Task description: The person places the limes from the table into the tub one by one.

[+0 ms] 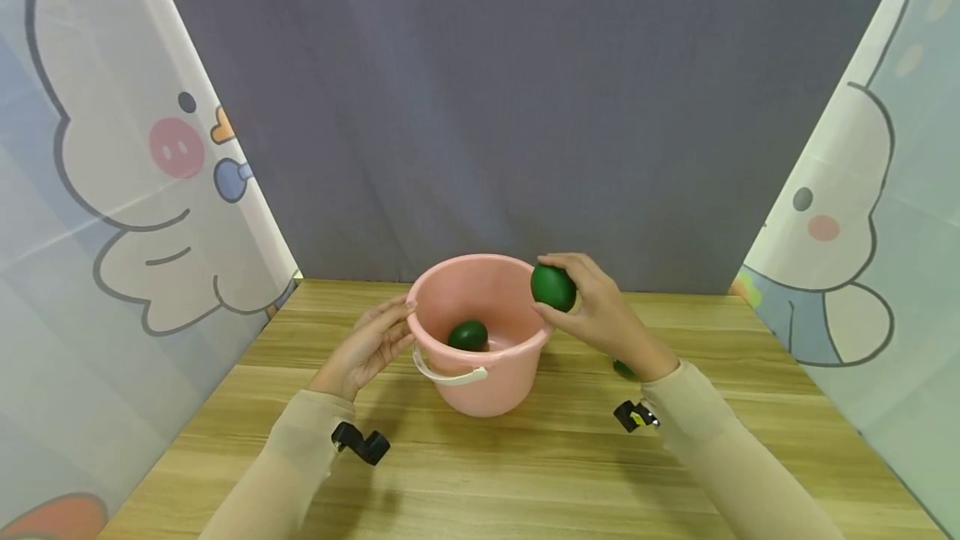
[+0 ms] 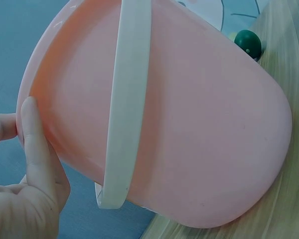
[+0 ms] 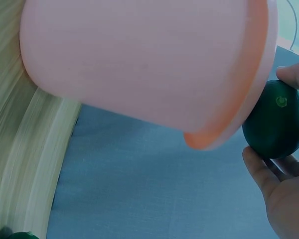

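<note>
A pink bucket (image 1: 487,394) stands upright on the wooden table, its white handle (image 1: 450,378) hanging down at the front left. Fingers of my left hand (image 1: 369,348) pinch the bucket's left rim. My right hand (image 1: 603,317) grips a dark green, egg-shaped avocado (image 1: 553,287) between thumb and fingers, at the bucket's right rim. Up close in the right wrist view, this avocado (image 3: 275,122) shows a pale stem scar. Inside the bucket lies another avocado (image 1: 468,336). A further green one (image 1: 624,369) on the table is mostly hidden under my right wrist.
The wooden table (image 1: 480,473) ends at a grey curtain (image 1: 487,107) just behind the bucket. Cloths with cartoon animals (image 1: 112,148) hang along both sides. Each wrist bears a small black mount (image 1: 362,443).
</note>
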Demonstrator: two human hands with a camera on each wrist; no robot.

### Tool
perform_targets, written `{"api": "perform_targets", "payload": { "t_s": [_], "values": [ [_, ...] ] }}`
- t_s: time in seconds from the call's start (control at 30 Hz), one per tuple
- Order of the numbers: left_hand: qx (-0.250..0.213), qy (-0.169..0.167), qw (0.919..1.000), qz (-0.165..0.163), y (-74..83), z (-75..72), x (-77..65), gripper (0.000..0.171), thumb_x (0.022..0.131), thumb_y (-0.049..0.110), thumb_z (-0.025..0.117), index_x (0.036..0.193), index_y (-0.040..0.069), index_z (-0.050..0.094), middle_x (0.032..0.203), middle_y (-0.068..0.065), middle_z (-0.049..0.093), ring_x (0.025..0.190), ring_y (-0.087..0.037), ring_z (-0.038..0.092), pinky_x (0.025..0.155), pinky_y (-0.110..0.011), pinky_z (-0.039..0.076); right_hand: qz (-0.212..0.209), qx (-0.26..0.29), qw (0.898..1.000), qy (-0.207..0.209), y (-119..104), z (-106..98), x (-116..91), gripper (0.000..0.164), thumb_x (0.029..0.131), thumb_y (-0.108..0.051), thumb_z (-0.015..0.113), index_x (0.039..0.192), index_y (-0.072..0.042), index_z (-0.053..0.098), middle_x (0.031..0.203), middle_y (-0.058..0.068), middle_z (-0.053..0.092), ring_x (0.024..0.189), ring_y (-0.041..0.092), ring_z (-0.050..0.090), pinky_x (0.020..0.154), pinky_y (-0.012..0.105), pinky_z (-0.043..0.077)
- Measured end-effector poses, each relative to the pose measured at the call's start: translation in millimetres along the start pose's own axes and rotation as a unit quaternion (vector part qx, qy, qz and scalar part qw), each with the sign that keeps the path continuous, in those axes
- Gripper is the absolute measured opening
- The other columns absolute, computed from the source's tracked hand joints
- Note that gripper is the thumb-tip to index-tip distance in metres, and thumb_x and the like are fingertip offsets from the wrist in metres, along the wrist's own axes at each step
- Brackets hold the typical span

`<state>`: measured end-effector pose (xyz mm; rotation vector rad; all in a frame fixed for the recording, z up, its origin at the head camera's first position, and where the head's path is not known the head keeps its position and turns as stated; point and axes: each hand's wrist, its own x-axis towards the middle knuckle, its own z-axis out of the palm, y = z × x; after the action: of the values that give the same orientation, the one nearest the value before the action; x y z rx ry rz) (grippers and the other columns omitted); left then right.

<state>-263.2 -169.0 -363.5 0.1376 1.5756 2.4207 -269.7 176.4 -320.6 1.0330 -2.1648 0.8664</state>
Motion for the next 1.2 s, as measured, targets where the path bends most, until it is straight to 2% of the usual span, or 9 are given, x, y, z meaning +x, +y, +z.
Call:
{"api": "perform_targets", "payload": {
  "t_s": [0.43, 0.83, 1.2],
  "values": [
    [0.001, -0.004, 1.0000, 0.002, -0.1, -0.8, 0.1, 0.053, 0.105, 0.012, 0.053, 0.153, 0.001, 0.032, 0.127, -0.010, 0.052, 0.085, -0.006, 0.064, 0.080, -0.015, 0.058, 0.002, 0.005, 1.000, -0.005, -5, 2, 5, 0.061, 0.081, -0.018, 0.085, 0.134, -0.002, 0.058, 0.134, 0.015, 0.054, 0.122, 0.028, 0.054, 0.087, 0.039, 0.061],
    [-0.001, -0.005, 1.0000, 0.002, -0.4, -1.3, 0.6, 0.053, 0.106, 0.012, 0.053, 0.153, 0.001, 0.031, 0.128, -0.010, 0.052, 0.085, -0.006, 0.065, 0.080, -0.015, 0.058, 0.014, 0.021, 0.999, -0.024, -9, 5, 9, 0.060, 0.084, -0.020, 0.084, 0.135, -0.005, 0.057, 0.133, 0.011, 0.054, 0.114, 0.023, 0.057, 0.084, 0.036, 0.061],
    [0.002, -0.006, 1.0000, 0.002, -1.1, -1.8, 1.0, 0.054, 0.105, 0.013, 0.053, 0.153, 0.001, 0.031, 0.128, -0.010, 0.053, 0.088, -0.007, 0.065, 0.082, -0.016, 0.058, 0.007, 0.016, 0.999, -0.034, -7, 9, 12, 0.060, 0.084, -0.020, 0.083, 0.135, -0.003, 0.057, 0.132, 0.013, 0.054, 0.111, 0.025, 0.059, 0.083, 0.037, 0.061]
  ]
}}
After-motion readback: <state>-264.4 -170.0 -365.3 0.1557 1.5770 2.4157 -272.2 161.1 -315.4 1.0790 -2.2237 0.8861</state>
